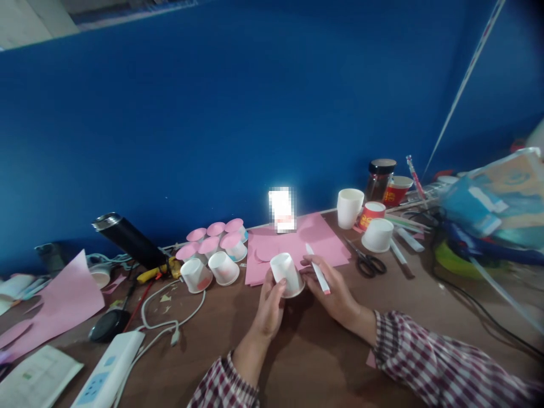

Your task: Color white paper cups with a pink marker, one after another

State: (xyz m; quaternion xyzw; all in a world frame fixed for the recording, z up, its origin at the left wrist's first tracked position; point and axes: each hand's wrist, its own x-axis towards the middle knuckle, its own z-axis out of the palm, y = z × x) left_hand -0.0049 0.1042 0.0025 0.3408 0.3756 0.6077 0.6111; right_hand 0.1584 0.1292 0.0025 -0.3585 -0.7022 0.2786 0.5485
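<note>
Near the middle of the table, my left hand (pixel 271 303) holds an upside-down white paper cup (pixel 288 275), thumb on its front and fingers at its left side. My right hand (pixel 334 289) is closed on a white marker (pixel 318 271) with a pink end, its fingertips close to the cup's right side. Pink paper sheets (pixel 327 241) lie behind the cup, with a pink disc (pixel 267 253) on them. To the left stand two upside-down white cups (pixel 224 269) in front of several cups topped with pink discs (pixel 209 246).
Scissors (pixel 369 265), an upturned white cup (pixel 377 235), a white mug (pixel 350 208) and a dark-lidded jar (pixel 380 178) are right. Left are a black bottle (pixel 130 241), a power strip (pixel 111 368) and cables. A bright screen (pixel 283 209) stands against the blue wall.
</note>
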